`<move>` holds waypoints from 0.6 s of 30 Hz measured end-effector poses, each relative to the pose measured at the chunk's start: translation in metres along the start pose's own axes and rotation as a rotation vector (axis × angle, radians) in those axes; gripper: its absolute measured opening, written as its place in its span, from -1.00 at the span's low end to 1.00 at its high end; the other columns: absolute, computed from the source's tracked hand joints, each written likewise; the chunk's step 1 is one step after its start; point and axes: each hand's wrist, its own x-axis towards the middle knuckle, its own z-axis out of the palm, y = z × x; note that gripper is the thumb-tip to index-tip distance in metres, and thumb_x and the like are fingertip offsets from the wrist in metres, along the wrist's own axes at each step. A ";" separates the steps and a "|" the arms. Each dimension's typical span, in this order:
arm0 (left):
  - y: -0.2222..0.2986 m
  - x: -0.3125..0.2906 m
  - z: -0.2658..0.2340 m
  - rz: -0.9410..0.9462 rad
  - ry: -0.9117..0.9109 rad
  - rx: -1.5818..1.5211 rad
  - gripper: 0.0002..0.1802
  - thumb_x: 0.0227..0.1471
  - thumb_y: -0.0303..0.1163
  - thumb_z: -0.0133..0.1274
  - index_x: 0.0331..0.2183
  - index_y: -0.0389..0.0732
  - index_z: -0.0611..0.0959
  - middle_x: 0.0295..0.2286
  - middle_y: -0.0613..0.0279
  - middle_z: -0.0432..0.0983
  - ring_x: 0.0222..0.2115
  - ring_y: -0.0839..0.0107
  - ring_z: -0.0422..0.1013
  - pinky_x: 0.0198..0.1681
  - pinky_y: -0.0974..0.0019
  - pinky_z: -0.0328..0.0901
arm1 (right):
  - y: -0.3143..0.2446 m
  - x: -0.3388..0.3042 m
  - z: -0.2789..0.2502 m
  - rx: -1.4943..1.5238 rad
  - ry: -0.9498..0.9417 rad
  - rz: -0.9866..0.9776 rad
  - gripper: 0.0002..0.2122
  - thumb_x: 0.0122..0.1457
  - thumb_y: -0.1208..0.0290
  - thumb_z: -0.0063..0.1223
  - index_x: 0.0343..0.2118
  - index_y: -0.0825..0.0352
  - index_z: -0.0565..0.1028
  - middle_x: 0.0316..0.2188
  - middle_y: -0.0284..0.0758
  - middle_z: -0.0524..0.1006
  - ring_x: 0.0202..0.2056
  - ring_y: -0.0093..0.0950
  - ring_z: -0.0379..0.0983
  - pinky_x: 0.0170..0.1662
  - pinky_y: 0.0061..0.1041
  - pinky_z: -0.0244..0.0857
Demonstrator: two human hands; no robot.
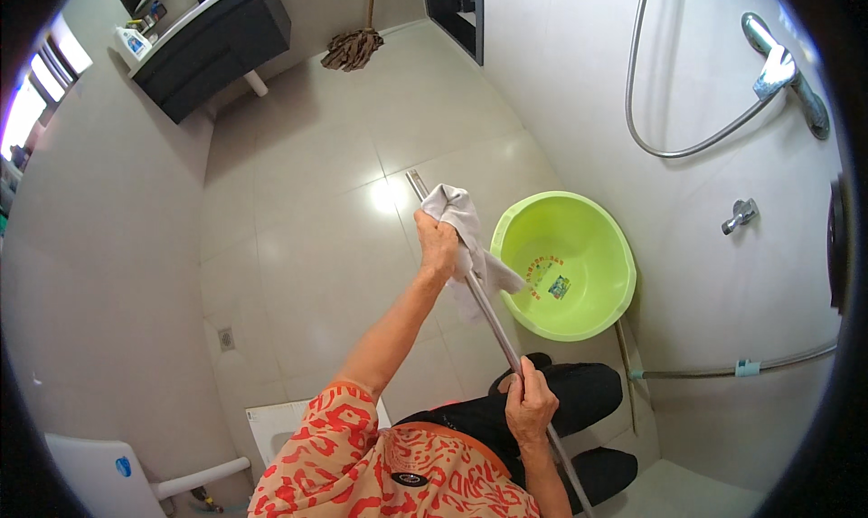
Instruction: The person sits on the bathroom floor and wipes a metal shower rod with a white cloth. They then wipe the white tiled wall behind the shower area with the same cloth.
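Note:
A long metal pole (493, 324) slants from the middle of the floor down toward the lower right, past my body. Near its far end my left hand (438, 245) is closed around a pale grey cloth (455, 212) that wraps the pole. One end of the cloth hangs loose toward the basin. Lower on the pole, my right hand (531, 400) grips the bare metal, fingers wrapped round it. Just right of the cloth stands a lime-green plastic basin (592, 238) with a printed sticker on its bottom.
A mop (353, 50) leans at the far wall, near a dark vanity cabinet (217, 48). On the right wall are a hand shower (776, 70) with its hose and a tap (740, 216). A floor drain (226, 339) lies left; a white cistern (99, 477) is lower left.

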 end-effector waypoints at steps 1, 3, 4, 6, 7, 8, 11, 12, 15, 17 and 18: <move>0.006 0.006 -0.004 -0.017 0.046 0.022 -0.75 0.00 -0.44 -0.09 -0.25 -0.35 0.35 -0.39 0.19 0.39 -0.43 0.45 0.35 -0.41 0.37 0.34 | 0.000 -0.001 0.001 -0.001 -0.012 -0.006 -0.70 0.03 0.56 0.02 -0.12 0.44 0.42 -0.55 -0.19 0.45 -0.59 -0.28 0.43 -0.58 -0.39 0.28; 0.023 0.018 -0.005 -0.053 0.123 0.061 -0.74 0.01 -0.44 -0.09 -0.24 -0.36 0.35 -0.39 0.20 0.38 -0.44 0.46 0.34 -0.41 0.38 0.33 | 0.000 -0.004 0.000 -0.012 -0.026 -0.012 -0.70 0.02 0.56 0.03 -0.12 0.44 0.42 -0.54 -0.18 0.45 -0.58 -0.27 0.44 -0.58 -0.38 0.28; 0.021 0.030 -0.013 -0.050 0.091 0.042 -0.72 0.01 -0.42 -0.08 -0.23 -0.36 0.35 -0.42 0.24 0.37 -0.44 0.47 0.32 -0.44 0.39 0.31 | -0.001 -0.004 0.001 0.004 -0.020 -0.018 -0.70 0.02 0.56 0.03 -0.13 0.44 0.42 -0.54 -0.18 0.45 -0.58 -0.27 0.44 -0.57 -0.39 0.28; 0.005 0.051 -0.025 0.010 0.190 0.112 -0.72 0.00 -0.40 -0.07 -0.23 -0.34 0.37 -0.46 0.28 0.37 -0.44 0.49 0.31 -0.43 0.39 0.30 | -0.004 -0.006 0.005 0.043 -0.019 -0.035 -0.71 0.02 0.55 0.04 -0.14 0.43 0.42 -0.54 -0.17 0.45 -0.58 -0.27 0.44 -0.57 -0.39 0.29; 0.000 0.057 -0.030 0.036 0.232 0.148 -0.72 0.00 -0.40 -0.06 -0.23 -0.33 0.37 -0.47 0.30 0.37 -0.44 0.50 0.30 -0.42 0.39 0.29 | -0.005 -0.007 0.006 0.032 -0.045 -0.033 -0.71 0.03 0.55 0.04 -0.14 0.43 0.42 -0.53 -0.17 0.46 -0.58 -0.26 0.44 -0.57 -0.39 0.29; 0.009 0.063 -0.041 0.139 0.010 0.128 -0.68 0.03 -0.31 0.00 -0.23 -0.30 0.38 -0.46 0.32 0.37 -0.42 0.49 0.30 -0.38 0.37 0.29 | -0.006 -0.007 0.005 0.018 -0.061 -0.032 -0.71 0.03 0.54 0.04 -0.13 0.43 0.42 -0.53 -0.17 0.46 -0.58 -0.26 0.44 -0.56 -0.39 0.30; 0.005 0.107 -0.075 0.171 0.240 0.162 -0.63 0.05 -0.22 0.01 -0.19 -0.26 0.37 -0.35 0.28 0.37 -0.35 0.48 0.30 -0.30 0.37 0.28 | -0.011 -0.009 0.003 0.014 -0.129 -0.020 -0.70 0.03 0.53 0.04 -0.13 0.42 0.41 -0.52 -0.17 0.47 -0.57 -0.25 0.45 -0.55 -0.39 0.31; 0.012 0.107 -0.079 0.184 0.310 0.125 -0.61 0.04 -0.25 0.02 -0.16 -0.27 0.34 -0.33 0.25 0.37 -0.33 0.46 0.31 -0.28 0.35 0.29 | -0.011 -0.011 0.002 0.012 -0.151 -0.006 -0.70 0.03 0.53 0.05 -0.13 0.41 0.41 -0.52 -0.17 0.47 -0.56 -0.25 0.45 -0.55 -0.39 0.31; 0.121 0.055 -0.053 0.182 0.323 -0.005 -0.55 0.04 -0.29 0.03 -0.09 -0.26 0.28 -0.27 0.19 0.36 -0.29 0.42 0.34 -0.25 0.33 0.30 | -0.005 -0.008 0.005 -0.026 -0.107 0.011 -0.71 0.04 0.52 0.04 -0.13 0.39 0.41 -0.51 -0.16 0.48 -0.54 -0.24 0.46 -0.54 -0.38 0.32; 0.150 0.021 -0.051 0.132 0.146 -0.080 -0.54 0.03 -0.29 0.05 -0.08 -0.23 0.28 -0.27 0.20 0.36 -0.29 0.44 0.34 -0.27 0.33 0.32 | -0.004 -0.003 0.008 -0.028 -0.095 0.019 -0.72 0.05 0.51 0.03 -0.13 0.39 0.41 -0.49 -0.15 0.49 -0.52 -0.22 0.47 -0.52 -0.36 0.33; 0.144 0.011 -0.051 0.233 0.008 -0.053 -0.51 0.06 -0.22 -0.01 -0.03 -0.22 0.30 -0.21 0.22 0.35 -0.22 0.43 0.32 -0.19 0.30 0.30 | -0.004 -0.002 0.009 -0.029 -0.094 0.021 -0.72 0.05 0.50 0.02 -0.14 0.39 0.41 -0.48 -0.15 0.49 -0.51 -0.21 0.47 -0.51 -0.35 0.34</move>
